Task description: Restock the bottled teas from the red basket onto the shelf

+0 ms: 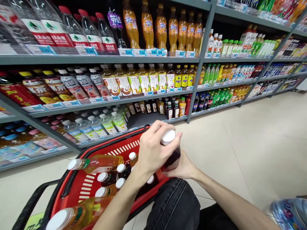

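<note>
Both my hands are closed around a dark drink bottle (173, 158) with a white cap, held a little tilted above the near right side of a red shopping basket (79, 179). My left hand (153, 145) grips it near the top, its fingers curled about the neck beside the cap. Lower down, my right hand (183, 166) wraps the body from the right. Inside the basket stand several white-capped bottles, among them a dark bottle (107, 177). A large amber bottle (103, 163) leans across its left part, and a big yellow bottle (88, 209) lies nearest me. My left forearm hides some bottles.
Shelves of drinks run along the back, with a price-tagged shelf edge (115, 103) behind the basket. The basket's black handle (31, 198) sticks out left. My knee (172, 204) is close below my hands. A clear plastic bottle (290, 212) is at bottom right on the tiled floor (230, 150).
</note>
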A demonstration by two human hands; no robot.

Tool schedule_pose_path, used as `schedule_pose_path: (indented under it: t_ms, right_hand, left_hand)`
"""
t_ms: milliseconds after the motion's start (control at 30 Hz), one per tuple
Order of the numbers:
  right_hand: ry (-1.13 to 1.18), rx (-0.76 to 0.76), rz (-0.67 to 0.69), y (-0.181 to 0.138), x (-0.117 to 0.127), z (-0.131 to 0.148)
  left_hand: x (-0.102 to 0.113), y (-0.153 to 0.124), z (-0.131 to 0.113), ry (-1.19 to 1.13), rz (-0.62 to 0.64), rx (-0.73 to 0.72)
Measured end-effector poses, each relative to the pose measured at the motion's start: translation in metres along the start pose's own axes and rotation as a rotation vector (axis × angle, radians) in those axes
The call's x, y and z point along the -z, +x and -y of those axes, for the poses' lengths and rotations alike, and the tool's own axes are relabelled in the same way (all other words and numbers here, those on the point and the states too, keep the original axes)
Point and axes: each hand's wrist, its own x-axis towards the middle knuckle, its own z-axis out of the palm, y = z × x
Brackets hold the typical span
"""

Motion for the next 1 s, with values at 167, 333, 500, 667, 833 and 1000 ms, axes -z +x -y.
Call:
schedule_pose_path:
  t_ms: [167,333,500,667,833,1000]
  right_hand:
    - [0.159,-0.096,-0.256,-0.011,-0.016,0.035]
    - [0.123,-0.199,-0.494,-0.019,-0.017,0.06]
    - [-0.21,-0.183,-0.463,-0.031,-0.001,0.068]
    - [-0.085,-0.081,-0.302,-0.034,0.01,0.048]
    - [0.256,-0.083,-0.326,-0.034,0.004,0.023]
    - [0.69,-0.205,-0.389,-0.026,0.001,0.033]
  left_hand:
    - [-0.026,-0.002,0.022,-0.474,0.033,0.21]
    - [-0.059,-0.051,0.049,-1.079,0.289,0.491]
    - [-0.074,-0.097,0.055,-1.434,0.37,0.989]
    - [-0.079,-0.127,0.06,-1.598,0.306,1.239]
    - [-0.084,-0.135,0.063,-1.569,0.278,1.199]
    - [-0.084,-0.119,0.062,-1.386,0.296,0.877]
